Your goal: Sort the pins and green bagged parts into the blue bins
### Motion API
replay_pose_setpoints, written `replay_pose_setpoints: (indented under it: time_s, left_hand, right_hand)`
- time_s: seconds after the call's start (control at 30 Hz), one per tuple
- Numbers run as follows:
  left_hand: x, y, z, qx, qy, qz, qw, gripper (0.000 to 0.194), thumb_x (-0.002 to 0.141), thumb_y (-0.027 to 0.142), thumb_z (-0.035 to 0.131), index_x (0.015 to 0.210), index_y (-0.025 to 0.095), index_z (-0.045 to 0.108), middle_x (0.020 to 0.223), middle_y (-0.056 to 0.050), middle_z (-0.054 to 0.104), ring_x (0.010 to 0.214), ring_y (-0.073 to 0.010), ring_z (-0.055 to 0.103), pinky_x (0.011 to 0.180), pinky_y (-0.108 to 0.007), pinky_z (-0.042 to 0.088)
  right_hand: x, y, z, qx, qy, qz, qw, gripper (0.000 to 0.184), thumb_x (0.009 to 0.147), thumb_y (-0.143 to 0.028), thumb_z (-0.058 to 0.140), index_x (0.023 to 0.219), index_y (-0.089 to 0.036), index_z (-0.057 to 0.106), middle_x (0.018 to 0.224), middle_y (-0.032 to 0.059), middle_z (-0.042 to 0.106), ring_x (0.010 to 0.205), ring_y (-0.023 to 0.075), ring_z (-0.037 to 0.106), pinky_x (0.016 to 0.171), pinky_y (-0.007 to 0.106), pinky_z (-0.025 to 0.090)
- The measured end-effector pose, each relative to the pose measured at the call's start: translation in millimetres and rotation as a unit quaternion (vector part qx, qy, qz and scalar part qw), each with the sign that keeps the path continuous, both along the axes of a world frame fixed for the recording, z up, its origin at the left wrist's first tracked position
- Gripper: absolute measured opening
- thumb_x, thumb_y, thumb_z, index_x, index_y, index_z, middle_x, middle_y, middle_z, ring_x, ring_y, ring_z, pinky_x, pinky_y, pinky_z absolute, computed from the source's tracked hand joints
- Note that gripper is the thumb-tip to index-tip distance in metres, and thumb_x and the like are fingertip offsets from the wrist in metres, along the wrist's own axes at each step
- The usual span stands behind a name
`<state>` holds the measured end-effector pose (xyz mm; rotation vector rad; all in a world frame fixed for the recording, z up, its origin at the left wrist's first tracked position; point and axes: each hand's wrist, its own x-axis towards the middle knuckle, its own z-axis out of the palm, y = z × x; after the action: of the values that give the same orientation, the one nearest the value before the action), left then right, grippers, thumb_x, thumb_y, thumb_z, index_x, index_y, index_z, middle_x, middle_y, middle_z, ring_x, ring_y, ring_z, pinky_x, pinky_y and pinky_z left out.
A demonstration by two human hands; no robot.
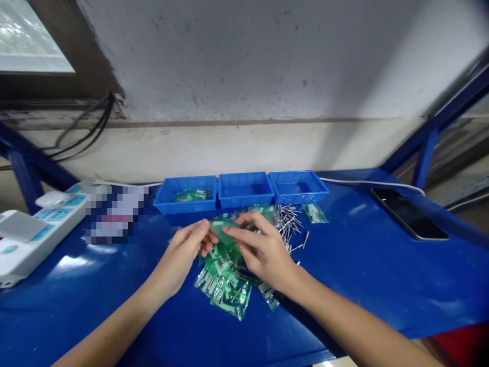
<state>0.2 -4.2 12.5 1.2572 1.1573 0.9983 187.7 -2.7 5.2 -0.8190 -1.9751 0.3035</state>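
Head view: a green bag point(220, 230) was pinched by the left hand point(187, 247) and right hand point(265, 250); filled bags point(228, 291) were heaped beneath both.

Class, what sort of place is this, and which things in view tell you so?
Probably a workbench in a workshop or small factory: three blue bins stand in a row at the back, loose metal pins lie in a pile, and small plastic bags of parts are heaped nearby.

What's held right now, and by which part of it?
A green bag: the left hand pinches its left end, the right hand's fingers are at its right side.
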Motion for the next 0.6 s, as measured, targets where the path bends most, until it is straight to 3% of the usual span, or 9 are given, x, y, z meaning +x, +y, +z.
replay_pose_setpoints:
  time_s: [0.07, 0.13, 0.2, 0.23, 0.3, 0.37, 0.4, 0.47, 0.6]
  left_hand:
    - [0.8, 0.1, 0.6, -0.043, -0.016, -0.006, 0.999, 0.029, 0.083, 0.043, 0.056, 0.073, 0.016, 0.056, 0.065, 0.001, 0.052, 0.058, -0.0104, 0.047, 0.054, -0.022, 0.037]
    - [-0.3, 0.7, 3.3, -0.037, 0.001, -0.018, 0.999, 0.024, 0.081, 0.039, 0.059, 0.074, 0.016, 0.057, 0.063, 0.001, 0.051, 0.058, -0.0105, 0.048, 0.054, -0.022, 0.038]
    - [-5.1, 4.4, 9.4, 0.025, 0.067, 0.019, 0.997, 0.022, 0.081, 0.038, 0.059, 0.078, 0.017, 0.059, 0.062, 0.001, 0.053, 0.059, -0.0119, 0.051, 0.055, -0.023, 0.040]
    - [-9.1, 8.1, 13.9, 0.081, 0.119, 0.067, 0.987, 0.020, 0.081, 0.038, 0.059, 0.081, 0.017, 0.060, 0.063, 0.001, 0.055, 0.060, -0.0126, 0.052, 0.057, -0.024, 0.041]
    - [-19.7, 18.6, 24.1, 0.215, 0.247, 0.190, 0.925, 0.019, 0.081, 0.036, 0.058, 0.088, 0.019, 0.061, 0.069, 0.000, 0.058, 0.063, -0.0137, 0.055, 0.062, -0.026, 0.043]
    - [-32.1, 30.8, 32.4, 0.340, 0.366, 0.266, 0.824, 0.019, 0.082, 0.035, 0.056, 0.093, 0.020, 0.062, 0.078, -0.001, 0.059, 0.068, -0.0141, 0.055, 0.068, -0.027, 0.043]
    - [-38.5, 36.1, 34.3, 0.371, 0.415, 0.254, 0.791, 0.021, 0.083, 0.035, 0.055, 0.094, 0.020, 0.063, 0.082, -0.001, 0.059, 0.070, -0.0146, 0.056, 0.070, -0.028, 0.043]
    - [-51.1, 42.6, 32.2, 0.389, 0.478, 0.195, 0.763, 0.026, 0.083, 0.037, 0.053, 0.100, 0.020, 0.063, 0.087, -0.003, 0.059, 0.071, -0.0159, 0.056, 0.071, -0.028, 0.043]
    - [-75.6, 39.5, 11.1, 0.290, 0.510, 0.022, 0.809, 0.031, 0.077, 0.046, 0.057, 0.095, 0.022, 0.065, 0.080, -0.004, 0.063, 0.063, -0.0177, 0.057, 0.062, -0.027, 0.044]
  right_hand:
    - [0.3, 0.1, -2.0, 0.020, -0.016, -0.001, 1.000, 0.032, 0.084, -0.005, 0.045, 0.103, -0.020, 0.066, 0.105, 0.0102, 0.052, 0.098, 0.0189, 0.052, 0.074, 0.035, 0.050]
    - [0.3, -0.4, -2.0, 0.030, -0.027, -0.007, 0.999, 0.035, 0.082, -0.002, 0.045, 0.101, -0.023, 0.067, 0.112, 0.0097, 0.049, 0.105, 0.0206, 0.049, 0.076, 0.037, 0.050]
    - [0.1, -1.6, -0.1, 0.023, -0.031, -0.024, 0.999, 0.037, 0.080, -0.002, 0.045, 0.101, -0.024, 0.066, 0.120, 0.0095, 0.043, 0.113, 0.0229, 0.044, 0.080, 0.039, 0.050]
    - [0.0, -2.4, 1.3, 0.016, -0.031, -0.035, 0.999, 0.036, 0.080, -0.002, 0.046, 0.101, -0.024, 0.066, 0.123, 0.0097, 0.041, 0.116, 0.0240, 0.042, 0.082, 0.041, 0.049]
    - [0.2, -4.0, 4.1, -0.002, -0.028, -0.051, 0.998, 0.033, 0.081, -0.005, 0.047, 0.101, -0.023, 0.065, 0.125, 0.0106, 0.038, 0.118, 0.0254, 0.040, 0.084, 0.043, 0.048]
    - [0.6, -4.9, 6.3, -0.017, -0.024, -0.062, 0.998, 0.028, 0.082, -0.008, 0.048, 0.100, -0.022, 0.065, 0.123, 0.0111, 0.038, 0.115, 0.0252, 0.043, 0.084, 0.043, 0.048]
    - [0.8, -5.0, 6.9, -0.023, -0.024, -0.066, 0.997, 0.027, 0.082, -0.010, 0.048, 0.100, -0.022, 0.065, 0.122, 0.0112, 0.038, 0.112, 0.0248, 0.044, 0.083, 0.043, 0.048]
    - [1.0, -4.7, 7.0, -0.036, -0.026, -0.077, 0.996, 0.025, 0.083, -0.013, 0.049, 0.100, -0.022, 0.065, 0.120, 0.0113, 0.039, 0.110, 0.0246, 0.045, 0.083, 0.043, 0.048]
    - [0.2, -3.5, 5.7, -0.054, -0.048, -0.086, 0.994, 0.022, 0.085, -0.019, 0.048, 0.100, -0.021, 0.065, 0.116, 0.0116, 0.042, 0.109, 0.0249, 0.045, 0.086, 0.044, 0.045]
